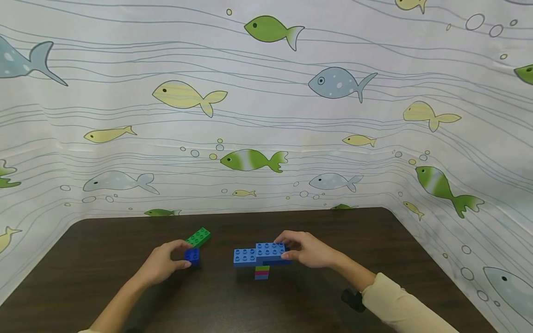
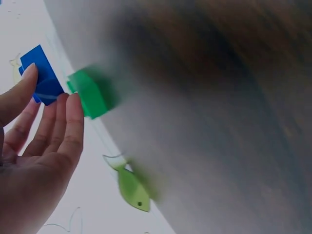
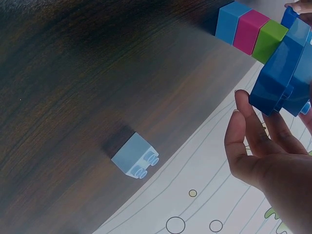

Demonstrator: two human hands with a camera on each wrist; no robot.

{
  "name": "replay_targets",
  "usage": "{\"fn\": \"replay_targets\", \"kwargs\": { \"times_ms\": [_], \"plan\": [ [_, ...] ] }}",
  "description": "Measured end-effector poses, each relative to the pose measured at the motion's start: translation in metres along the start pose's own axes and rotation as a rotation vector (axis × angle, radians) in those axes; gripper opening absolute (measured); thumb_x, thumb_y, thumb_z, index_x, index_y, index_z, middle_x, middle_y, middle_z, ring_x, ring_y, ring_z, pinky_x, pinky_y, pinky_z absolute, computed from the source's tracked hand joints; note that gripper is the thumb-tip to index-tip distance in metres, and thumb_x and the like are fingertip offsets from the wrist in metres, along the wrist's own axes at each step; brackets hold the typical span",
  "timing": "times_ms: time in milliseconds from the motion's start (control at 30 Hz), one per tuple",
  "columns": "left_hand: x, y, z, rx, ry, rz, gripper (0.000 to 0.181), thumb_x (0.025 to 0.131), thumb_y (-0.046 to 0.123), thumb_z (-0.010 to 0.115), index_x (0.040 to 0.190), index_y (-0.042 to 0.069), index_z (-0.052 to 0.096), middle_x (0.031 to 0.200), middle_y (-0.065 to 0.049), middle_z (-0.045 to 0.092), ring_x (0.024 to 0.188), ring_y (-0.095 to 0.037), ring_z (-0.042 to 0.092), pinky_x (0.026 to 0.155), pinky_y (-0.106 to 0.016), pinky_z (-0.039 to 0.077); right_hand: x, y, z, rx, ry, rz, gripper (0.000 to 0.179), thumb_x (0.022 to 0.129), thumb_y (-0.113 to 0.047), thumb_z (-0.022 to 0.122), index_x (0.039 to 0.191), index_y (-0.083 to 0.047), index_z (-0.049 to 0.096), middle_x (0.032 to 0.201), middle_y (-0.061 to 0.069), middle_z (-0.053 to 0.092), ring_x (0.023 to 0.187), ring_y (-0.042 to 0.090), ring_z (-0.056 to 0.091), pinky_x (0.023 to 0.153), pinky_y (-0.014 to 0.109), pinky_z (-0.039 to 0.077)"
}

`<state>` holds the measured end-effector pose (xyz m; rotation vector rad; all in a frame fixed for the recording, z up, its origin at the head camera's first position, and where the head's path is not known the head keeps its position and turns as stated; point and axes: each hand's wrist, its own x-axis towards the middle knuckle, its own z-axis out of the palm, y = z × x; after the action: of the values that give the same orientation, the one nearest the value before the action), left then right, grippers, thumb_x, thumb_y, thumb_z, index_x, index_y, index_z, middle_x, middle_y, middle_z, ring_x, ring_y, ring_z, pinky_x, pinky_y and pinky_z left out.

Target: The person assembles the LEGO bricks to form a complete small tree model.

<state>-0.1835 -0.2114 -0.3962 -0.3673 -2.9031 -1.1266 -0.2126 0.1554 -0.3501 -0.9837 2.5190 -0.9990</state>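
Observation:
My left hand [image 1: 160,264] pinches a small dark blue toy building brick [image 1: 192,256] between thumb and fingers, just above the table. The same brick [image 2: 43,75] shows close up in the left wrist view. At the middle of the table stands a narrow column [image 1: 262,273] of light blue, magenta and green bricks, bearing longer blue bricks across its top. With thumb at the front and finger at the back, my right hand [image 1: 310,249] grips the right end of the uppermost blue brick [image 1: 269,249]. Another blue brick [image 1: 244,257] sticks out to the left.
A green brick [image 1: 199,237] lies on the dark wooden table [image 1: 216,305] just beyond my left hand. A light blue brick [image 3: 134,155] stands on the table in the right wrist view. A fish-patterned cloth [image 1: 266,120] rises behind the table and along its sides.

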Motion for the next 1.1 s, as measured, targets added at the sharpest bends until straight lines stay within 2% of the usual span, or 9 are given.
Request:
{"fn": "replay_targets", "kwargs": {
  "times_ms": [200, 400, 500, 700, 933, 1100],
  "plan": [
    [-0.002, 0.016, -0.003, -0.005, 0.009, -0.009, 0.037, 0.078, 0.014, 0.072, 0.110, 0.002, 0.059, 0.111, -0.020, 0.059, 0.105, -0.043, 0.051, 0.080, -0.055, 0.043, 0.000, 0.001, 0.000, 0.002, -0.002, 0.000, 0.026, 0.088, -0.012, 0.060, 0.114, -0.011, 0.056, 0.104, 0.004, 0.059, 0.087, 0.017, 0.054, 0.075, 0.027, 0.047],
    [-0.004, 0.040, -0.003, -0.082, 0.026, 0.008, 0.036, 0.079, 0.011, 0.070, 0.110, 0.000, 0.058, 0.105, -0.017, 0.060, 0.096, -0.038, 0.057, 0.075, -0.048, 0.048, 0.000, 0.001, -0.001, 0.004, -0.002, 0.003, 0.026, 0.088, -0.012, 0.060, 0.114, -0.011, 0.056, 0.105, 0.004, 0.058, 0.088, 0.018, 0.054, 0.076, 0.028, 0.047],
    [-0.003, 0.053, 0.000, -0.128, 0.026, 0.011, 0.036, 0.079, 0.009, 0.070, 0.111, 0.000, 0.058, 0.104, -0.016, 0.060, 0.092, -0.034, 0.059, 0.072, -0.043, 0.050, 0.000, 0.001, -0.001, 0.005, -0.001, 0.002, 0.026, 0.088, -0.011, 0.061, 0.114, -0.011, 0.056, 0.105, 0.005, 0.058, 0.089, 0.018, 0.054, 0.076, 0.028, 0.047],
    [0.001, 0.076, 0.013, -0.204, 0.013, 0.054, 0.031, 0.079, 0.005, 0.069, 0.109, 0.003, 0.060, 0.104, -0.012, 0.060, 0.099, -0.034, 0.058, 0.076, -0.041, 0.050, 0.001, 0.002, 0.000, 0.006, 0.001, -0.003, 0.026, 0.088, -0.011, 0.061, 0.114, -0.010, 0.056, 0.104, 0.004, 0.059, 0.087, 0.018, 0.054, 0.074, 0.027, 0.047],
    [0.012, 0.097, 0.029, -0.155, 0.020, 0.117, 0.028, 0.079, 0.005, 0.070, 0.105, 0.006, 0.062, 0.104, -0.008, 0.061, 0.094, -0.028, 0.059, 0.072, -0.037, 0.052, 0.001, 0.002, 0.000, 0.010, 0.001, -0.003, 0.026, 0.088, -0.011, 0.060, 0.114, -0.010, 0.056, 0.105, 0.005, 0.059, 0.088, 0.018, 0.054, 0.075, 0.027, 0.047],
    [0.019, 0.106, 0.040, -0.121, 0.001, 0.163, 0.027, 0.078, 0.005, 0.071, 0.104, 0.006, 0.062, 0.102, -0.007, 0.061, 0.090, -0.024, 0.058, 0.073, -0.036, 0.050, 0.001, 0.002, 0.000, 0.017, -0.001, 0.004, 0.025, 0.089, -0.011, 0.060, 0.114, -0.011, 0.056, 0.105, 0.005, 0.059, 0.088, 0.018, 0.054, 0.075, 0.027, 0.047]
  ]
}}
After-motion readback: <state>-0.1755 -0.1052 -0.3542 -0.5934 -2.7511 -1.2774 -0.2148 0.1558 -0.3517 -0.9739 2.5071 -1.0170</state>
